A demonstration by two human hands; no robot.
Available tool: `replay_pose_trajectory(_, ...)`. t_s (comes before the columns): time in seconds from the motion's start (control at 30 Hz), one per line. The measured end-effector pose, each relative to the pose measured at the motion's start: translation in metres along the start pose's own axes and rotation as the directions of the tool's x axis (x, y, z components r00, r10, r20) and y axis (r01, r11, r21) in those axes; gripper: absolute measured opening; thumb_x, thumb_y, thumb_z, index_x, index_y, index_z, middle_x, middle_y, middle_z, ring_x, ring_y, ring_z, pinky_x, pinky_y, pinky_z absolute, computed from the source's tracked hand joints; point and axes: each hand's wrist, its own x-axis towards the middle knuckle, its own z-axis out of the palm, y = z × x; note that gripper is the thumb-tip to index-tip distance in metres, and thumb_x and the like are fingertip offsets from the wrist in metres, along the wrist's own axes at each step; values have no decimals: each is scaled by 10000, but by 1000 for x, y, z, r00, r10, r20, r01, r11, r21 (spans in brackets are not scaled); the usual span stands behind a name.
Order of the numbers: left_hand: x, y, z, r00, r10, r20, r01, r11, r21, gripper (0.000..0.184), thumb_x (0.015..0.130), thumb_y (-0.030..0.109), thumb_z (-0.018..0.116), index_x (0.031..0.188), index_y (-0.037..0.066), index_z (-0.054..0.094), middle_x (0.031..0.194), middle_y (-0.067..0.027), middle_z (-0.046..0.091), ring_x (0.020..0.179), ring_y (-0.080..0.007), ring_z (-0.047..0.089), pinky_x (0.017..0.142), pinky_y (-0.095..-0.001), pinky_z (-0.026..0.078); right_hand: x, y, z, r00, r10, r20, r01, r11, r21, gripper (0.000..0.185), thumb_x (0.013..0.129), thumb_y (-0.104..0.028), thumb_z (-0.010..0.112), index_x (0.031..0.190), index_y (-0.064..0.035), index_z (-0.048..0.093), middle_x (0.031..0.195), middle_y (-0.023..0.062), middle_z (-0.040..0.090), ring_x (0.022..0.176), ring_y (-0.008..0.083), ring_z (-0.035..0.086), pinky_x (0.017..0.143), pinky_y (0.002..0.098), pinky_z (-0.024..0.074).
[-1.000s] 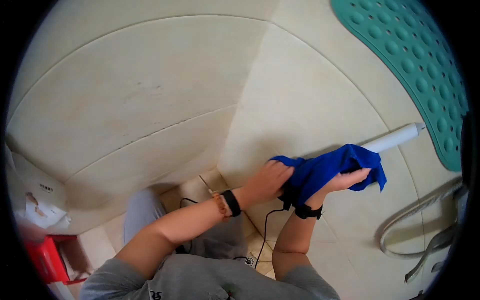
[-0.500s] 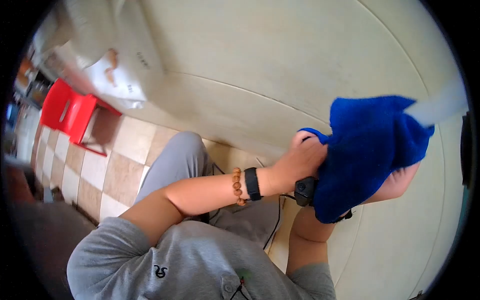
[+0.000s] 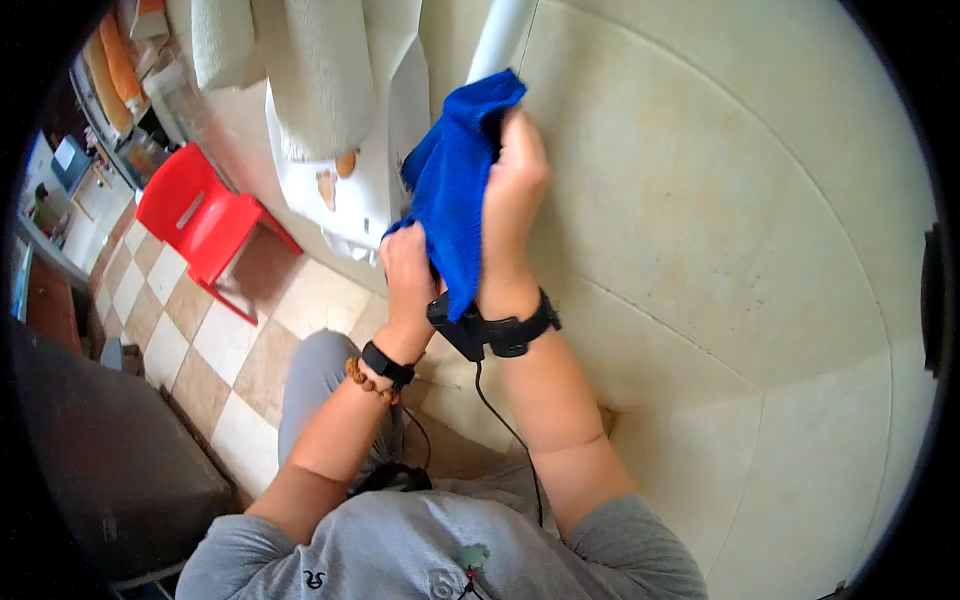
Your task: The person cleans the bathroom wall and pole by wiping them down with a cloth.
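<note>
A blue cloth (image 3: 455, 175) is held between my two hands, its upper end bunched around the lower part of a white tube (image 3: 500, 38). My right hand (image 3: 515, 185) wraps round the cloth and the tube from the right side. Lower down on the left, my left hand (image 3: 407, 270) has its fingers closed on the cloth's lower left edge. A black device (image 3: 458, 325) with a cable sits strapped at my right wrist.
A red chair (image 3: 208, 222) stands on the checkered floor (image 3: 236, 428) at left. Pale towels (image 3: 325, 80) and a white bag (image 3: 300, 190) hang at the upper left. A cream tiled wall (image 3: 700, 250) curves along the right. A dark box-like object (image 3: 120, 460) is at lower left.
The view has swung left, bringing the chair and towels further in. Both hands, the cloth and the white tube have moved leftward in view, and the tube now points up.
</note>
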Motion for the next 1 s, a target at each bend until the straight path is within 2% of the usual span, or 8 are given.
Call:
replay_pose_trajectory(0.1, 1, -13, 5, 975, -158, 157, 166, 985, -39, 334, 761, 209, 602, 968, -22, 476, 787, -170, 460, 770, -366, 458, 724, -423, 338, 4, 5, 6, 998, 48, 31, -47, 998, -32, 182, 848, 14, 490, 1020, 28, 549, 880, 192, 570, 793, 345, 573, 708, 355, 471)
replay_pose_trajectory(0.23, -10, -2, 13, 963, -158, -220, 155, 987, -29, 376, 796, 122, 634, 1108, -29, 487, 1016, -166, 567, 934, -281, 549, 866, -399, 417, -14, 28, -7, 912, 368, 179, -399, 899, 184, 162, 909, -84, 497, 1021, 21, 552, 894, 154, 591, 803, 278, 580, 714, 330, 468)
replay_pose_trajectory(0.33, -39, -5, 19, 926, -371, 71, 360, 812, -459, 573, 835, 170, 636, 1317, -8, 383, 1281, -195, 458, 1165, -336, 457, 995, -419, 350, -47, 25, -31, 898, 433, 75, -431, 835, 343, 193, 938, -162, 519, 1049, -11, 569, 935, 33, 595, 857, 122, 545, 770, 289, 465)
replay_pose_trajectory(0.53, -98, 54, 11, 915, -33, 402, 299, 724, -621, 507, 762, 165, 697, 1210, 1, 526, 1240, -184, 519, 1155, -374, 486, 1017, -453, 336, -140, 53, -149, 645, 764, -3, -645, 547, 534, 368, 955, -246, 474, 1236, -8, 456, 1174, 85, 501, 1063, 167, 461, 938, 315, 379)
replay_pose_trajectory(0.57, -88, 76, 16, 918, 268, 292, -103, 873, -476, 484, 751, 166, 695, 1178, -7, 549, 1232, -205, 516, 1154, -404, 479, 1017, -469, 333, -146, 54, -179, 630, 772, -80, -643, 577, 503, 381, 955, -248, 469, 1251, -10, 441, 1195, 91, 486, 1084, 174, 448, 951, 318, 367)
replay_pose_trajectory(0.87, 3, 284, 115, 905, 300, 301, -74, 808, -584, 465, 837, 194, 548, 1220, -58, 470, 1157, -248, 507, 1070, -410, 464, 896, -464, 361, -2, -11, -400, 898, 16, -440, -182, 923, -338, 509, 957, -269, 423, 1390, -25, 313, 1384, 137, 349, 1267, 235, 326, 1065, 353, 256)
replay_pose_trajectory(0.93, 28, 313, 136, 945, 309, 108, -200, 807, -556, 461, 855, 223, 522, 1246, -18, 480, 1189, -202, 524, 1103, -369, 473, 924, -455, 359, 50, -26, -405, 961, -202, -190, 30, 759, -651, 540, 958, -274, 412, 1421, -29, 284, 1426, 147, 319, 1308, 249, 299, 1090, 360, 232)
replay_pose_trajectory(1.0, 42, 328, 154, 919, 370, 139, -271, 846, -460, 474, 888, 241, 501, 1304, 19, 453, 1279, -154, 505, 1183, -321, 451, 995, -433, 341, 92, -31, -394, 938, -297, 177, 225, 136, -965, 589, 928, -171, 448, 1457, -34, 227, 1505, 223, 198, 1404, 333, 173, 1143, 402, 128)
